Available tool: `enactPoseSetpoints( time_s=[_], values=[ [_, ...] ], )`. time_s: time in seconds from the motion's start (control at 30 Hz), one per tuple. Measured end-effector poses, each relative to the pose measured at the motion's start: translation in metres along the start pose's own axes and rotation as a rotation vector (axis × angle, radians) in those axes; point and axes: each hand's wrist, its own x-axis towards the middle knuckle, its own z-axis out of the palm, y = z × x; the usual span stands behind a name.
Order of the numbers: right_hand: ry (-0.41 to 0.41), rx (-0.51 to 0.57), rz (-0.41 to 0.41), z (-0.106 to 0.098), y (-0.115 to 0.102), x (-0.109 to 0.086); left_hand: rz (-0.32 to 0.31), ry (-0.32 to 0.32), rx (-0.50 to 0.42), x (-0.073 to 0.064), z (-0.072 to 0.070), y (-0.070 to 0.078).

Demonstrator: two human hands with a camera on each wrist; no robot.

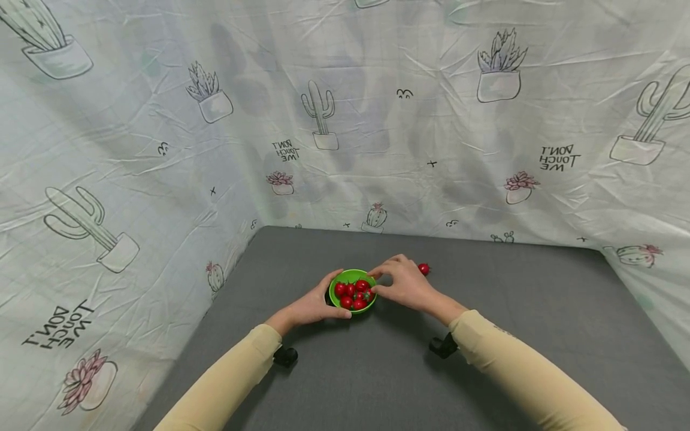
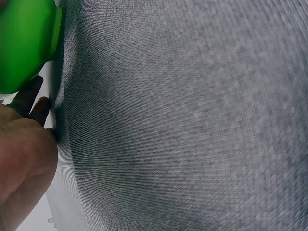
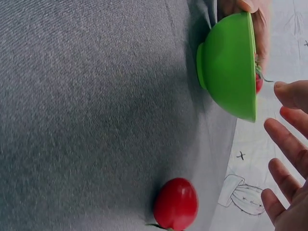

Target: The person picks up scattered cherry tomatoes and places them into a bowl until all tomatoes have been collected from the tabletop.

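A green bowl (image 1: 350, 276) with several small red tomatoes (image 1: 346, 301) stands on the grey table, their stems showing. My left hand (image 1: 315, 306) holds the bowl from its left side, thumb along the near rim and fingers round the far side. At the bowl's right rim is my right hand (image 1: 406, 284). Its thumb and fingers (image 3: 285, 139) are spread apart with nothing between them in the right wrist view. One loose tomato (image 1: 424, 269) lies on the table just beyond the right hand; the right wrist view shows this tomato (image 3: 176, 204) whole.
The grey table (image 1: 345, 377) reaches back to a white curtain (image 1: 377, 131) printed with potted cacti, which also hangs along the left side. Black wrist mounts (image 1: 286, 357) sit under both forearms.
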Motion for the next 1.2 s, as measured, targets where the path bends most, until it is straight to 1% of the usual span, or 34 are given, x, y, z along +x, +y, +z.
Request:
enactPoseSetpoints(
  time_s=[0.27,0.37,0.57,0.77,1.07,1.2],
  values=[
    [0.022,0.028,0.004,-0.008,0.005,-0.005,0.007,-0.001,-0.006,0.002,-0.002,-0.002],
    [0.018,0.031,0.018,-0.011,0.007,-0.005,0.001,-0.001,-0.006,0.003,-0.003,-0.002],
    [0.035,0.033,0.051,-0.019,0.013,-0.007,-0.007,-0.008,0.006,0.004,-0.005,-0.001],
    [0.046,0.038,0.088,-0.031,0.018,-0.01,-0.003,-0.013,0.008,0.004,-0.007,0.0],
    [0.104,0.054,0.079,-0.051,0.029,-0.022,-0.003,-0.024,0.023,0.003,-0.008,0.0],
    [0.11,0.055,0.113,-0.058,0.037,-0.027,-0.008,-0.023,0.026,0.003,-0.008,0.0]
  ],
)
